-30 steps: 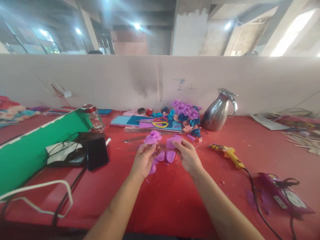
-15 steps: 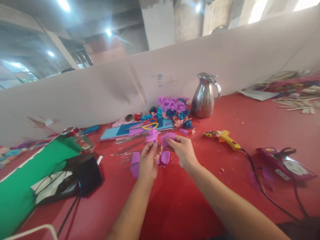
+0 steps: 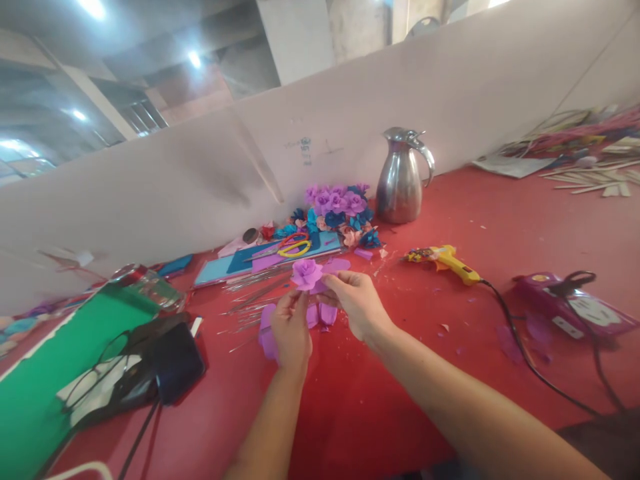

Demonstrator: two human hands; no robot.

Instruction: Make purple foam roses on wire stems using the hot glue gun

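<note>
My left hand [image 3: 291, 329] is closed around the base of a purple foam rose [image 3: 306, 273], holding it upright above the red table [image 3: 380, 400]. My right hand [image 3: 356, 303] pinches a purple foam petal [image 3: 336, 266] against the rose's right side. More purple petal pieces [image 3: 320, 315] lie on the table under and between my hands, one [image 3: 267, 333] beside my left hand.
A yellow glue gun [image 3: 450, 261] with a black cord lies to the right, then a purple power strip [image 3: 575, 310]. Behind are a steel jug [image 3: 400, 177], a heap of foam flowers [image 3: 340, 210], scissors [image 3: 293, 245] on blue sheets, wire stems [image 3: 253, 287]. Left: green sheet [image 3: 60, 347], black bag [image 3: 150, 363].
The camera has tilted and turned left. My hands have drawn closer together, and the petal in my right hand now touches the rose held by my left.
</note>
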